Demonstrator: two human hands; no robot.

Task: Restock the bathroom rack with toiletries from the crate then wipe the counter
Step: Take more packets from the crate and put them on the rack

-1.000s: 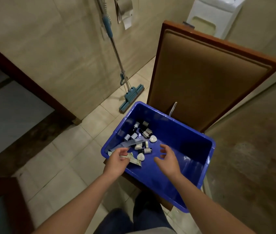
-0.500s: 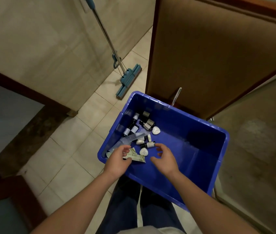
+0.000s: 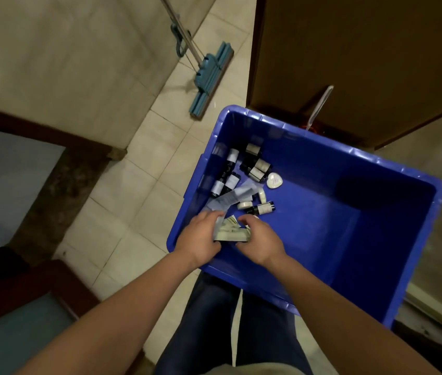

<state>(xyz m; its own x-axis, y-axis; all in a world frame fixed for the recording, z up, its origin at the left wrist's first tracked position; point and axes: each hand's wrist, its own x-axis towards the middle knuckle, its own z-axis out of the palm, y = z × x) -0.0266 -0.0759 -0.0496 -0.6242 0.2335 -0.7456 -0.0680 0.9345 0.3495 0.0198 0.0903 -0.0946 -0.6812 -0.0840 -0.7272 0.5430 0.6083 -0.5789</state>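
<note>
One blue crate (image 3: pixel 322 143) above beige floor tiles (image 3: pixel 133 212), mop (image 3: pixel 209 77) apparently against wall (image 3: pixel 65 63).

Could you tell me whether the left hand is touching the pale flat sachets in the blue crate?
Touching: the head view shows the left hand gripping the pale flat sachets.

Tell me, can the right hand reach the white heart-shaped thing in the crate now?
Probably yes. The white heart lies uncovered on the crate floor, just beyond the right hand, with only a small bottle lying between. But that hand seems to grip the packets with the left hand.
</note>
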